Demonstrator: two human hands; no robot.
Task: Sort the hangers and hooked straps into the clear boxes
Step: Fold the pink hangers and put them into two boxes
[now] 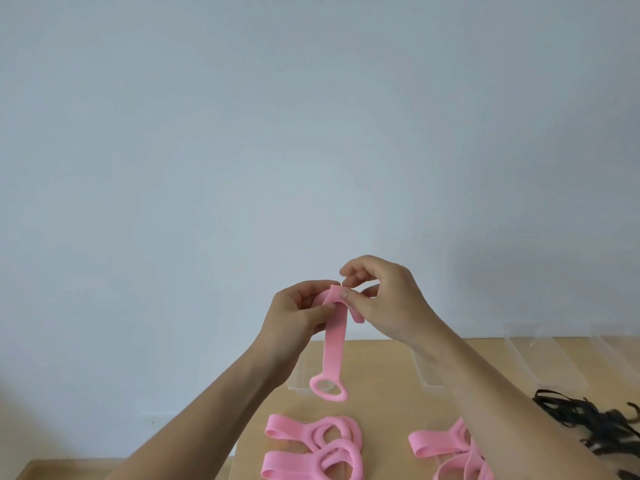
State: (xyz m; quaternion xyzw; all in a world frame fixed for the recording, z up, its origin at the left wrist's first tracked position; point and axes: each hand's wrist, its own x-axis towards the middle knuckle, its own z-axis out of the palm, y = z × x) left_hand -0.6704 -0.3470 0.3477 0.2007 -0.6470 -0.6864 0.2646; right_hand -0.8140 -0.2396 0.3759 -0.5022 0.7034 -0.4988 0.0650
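A pink strap (334, 344) with a ring at its lower end hangs in the air above the table. My left hand (298, 315) grips its folded top from the left. My right hand (384, 301) pinches the same top end from the right with thumb and fingertips. Directly behind the dangling ring stands a clear box (424, 375) on the wooden table (377, 410). More pink straps lie in a pile (311, 448) at the front and in a second pile (453, 452) to the right, partly under my right forearm.
A second clear box (568, 355) stands at the back right. A tangle of black hangers or straps (588, 424) lies at the right edge. The table's left edge runs near the front pile, with a lower wooden surface (52, 471) beyond it. A plain wall fills the background.
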